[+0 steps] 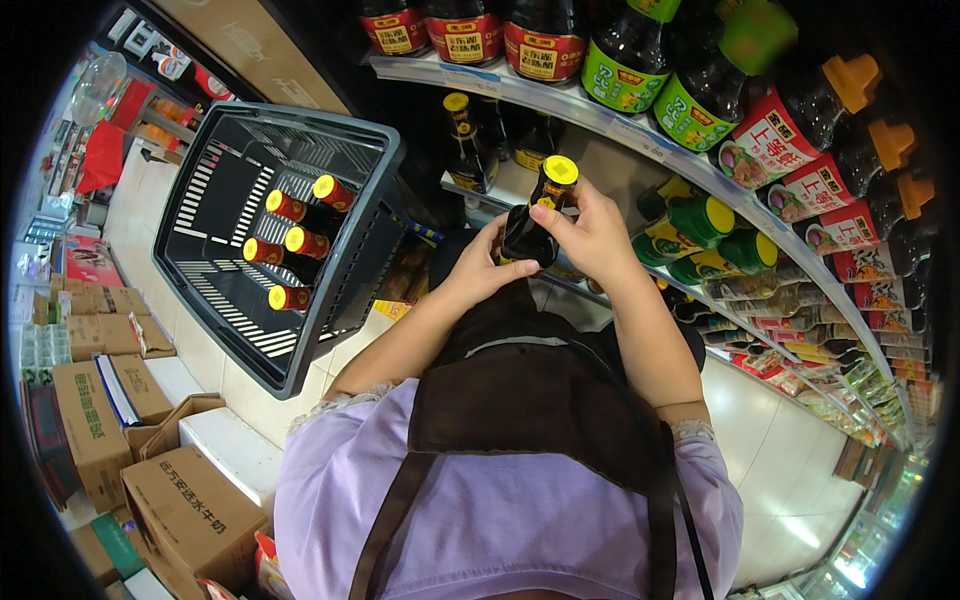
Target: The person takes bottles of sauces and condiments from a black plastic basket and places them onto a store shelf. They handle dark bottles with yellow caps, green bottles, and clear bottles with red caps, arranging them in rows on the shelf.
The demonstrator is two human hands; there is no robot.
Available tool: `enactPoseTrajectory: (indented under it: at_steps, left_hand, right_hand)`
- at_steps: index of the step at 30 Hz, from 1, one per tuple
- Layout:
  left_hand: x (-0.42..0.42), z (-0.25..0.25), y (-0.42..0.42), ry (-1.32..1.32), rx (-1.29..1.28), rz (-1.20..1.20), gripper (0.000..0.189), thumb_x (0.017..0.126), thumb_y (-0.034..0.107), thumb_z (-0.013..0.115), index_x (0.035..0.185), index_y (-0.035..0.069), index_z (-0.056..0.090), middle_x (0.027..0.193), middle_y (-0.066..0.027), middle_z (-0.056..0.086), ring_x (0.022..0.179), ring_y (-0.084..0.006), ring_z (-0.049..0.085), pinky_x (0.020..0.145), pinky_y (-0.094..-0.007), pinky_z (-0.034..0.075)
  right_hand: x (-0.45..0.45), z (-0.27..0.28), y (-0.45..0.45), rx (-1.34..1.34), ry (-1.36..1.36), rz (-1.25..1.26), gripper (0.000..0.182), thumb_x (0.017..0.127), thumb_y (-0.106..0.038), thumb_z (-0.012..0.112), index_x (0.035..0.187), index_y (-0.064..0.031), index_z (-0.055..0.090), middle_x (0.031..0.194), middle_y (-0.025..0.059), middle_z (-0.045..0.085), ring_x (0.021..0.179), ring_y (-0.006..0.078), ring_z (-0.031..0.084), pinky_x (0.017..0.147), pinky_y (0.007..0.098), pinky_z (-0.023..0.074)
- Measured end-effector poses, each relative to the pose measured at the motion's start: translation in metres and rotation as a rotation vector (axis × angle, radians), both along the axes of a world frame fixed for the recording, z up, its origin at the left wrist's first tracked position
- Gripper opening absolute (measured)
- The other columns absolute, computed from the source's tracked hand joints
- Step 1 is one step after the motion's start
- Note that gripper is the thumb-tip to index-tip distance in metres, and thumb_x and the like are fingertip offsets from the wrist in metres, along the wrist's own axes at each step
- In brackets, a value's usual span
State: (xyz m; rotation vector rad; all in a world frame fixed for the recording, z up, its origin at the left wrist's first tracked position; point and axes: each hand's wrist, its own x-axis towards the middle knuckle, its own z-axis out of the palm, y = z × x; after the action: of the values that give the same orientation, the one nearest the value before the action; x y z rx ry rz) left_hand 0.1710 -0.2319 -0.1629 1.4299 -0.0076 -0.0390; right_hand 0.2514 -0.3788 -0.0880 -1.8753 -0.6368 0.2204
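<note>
A dark glass sauce bottle (525, 238) with a yellow cap is held upright between both hands in front of the lower shelf. My left hand (478, 262) wraps its lower body from the left, thumb across the front. My right hand (596, 231) grips the neck and upper side from the right. On the lower shelf just ahead stands a similar yellow-capped bottle (469, 154), with others partly hidden behind it. To my left is a dark grey plastic shopping basket (390, 142) holding several bottles (304, 241) with yellow caps and red necks.
Above my hands, a shelf edge (517, 84) curves to the right under large red-, green- and white-labelled bottles. Green jars (701, 217) with yellow lids lie right of my right hand. Cardboard boxes (191, 510) are stacked at lower left on the tiled floor (139, 195).
</note>
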Motion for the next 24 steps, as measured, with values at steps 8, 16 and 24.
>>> enactPoseTrajectory:
  at_steps: [8, 16, 24]
  left_hand:
    - [-0.003, 0.011, -0.004, 0.363, -0.327, 0.168, 0.065, 0.08, 0.026, 0.058, 0.129, -0.002, 0.026, 0.118, -0.005, 0.043, 0.11, -0.013, 0.039, 0.095, -0.0287, 0.028]
    - [-0.001, 0.015, -0.006, 0.33, -0.621, 0.083, 0.068, 0.081, 0.022, 0.054, 0.135, 0.008, 0.015, 0.121, -0.001, 0.04, 0.113, -0.0149, 0.037, 0.098, -0.0354, 0.027]
    - [0.021, -0.007, 0.005, 0.329, -0.741, 0.07, 0.072, 0.079, 0.02, 0.054, 0.136, 0.008, 0.012, 0.124, -0.0016, 0.036, 0.115, -0.0172, 0.036, 0.098, -0.0363, 0.027]
  right_hand:
    - [0.011, -0.018, 0.013, 0.054, -0.074, -0.087, 0.043, 0.074, -0.032, 0.063, 0.103, -0.0033, 0.052, 0.085, 0.0136, 0.062, 0.076, 0.027, 0.06, 0.066, 0.0319, 0.0454]
    - [0.025, -0.033, 0.025, 0.049, -0.121, -0.16, 0.043, 0.073, -0.035, 0.063, 0.102, -0.0047, 0.054, 0.085, 0.0139, 0.061, 0.076, 0.0282, 0.059, 0.065, 0.0338, 0.0451]
    - [0.032, -0.033, 0.035, -0.083, -0.126, -0.156, 0.047, 0.074, -0.037, 0.061, 0.109, -0.0073, 0.051, 0.092, 0.0151, 0.06, 0.083, 0.0315, 0.058, 0.069, 0.0361, 0.0449]
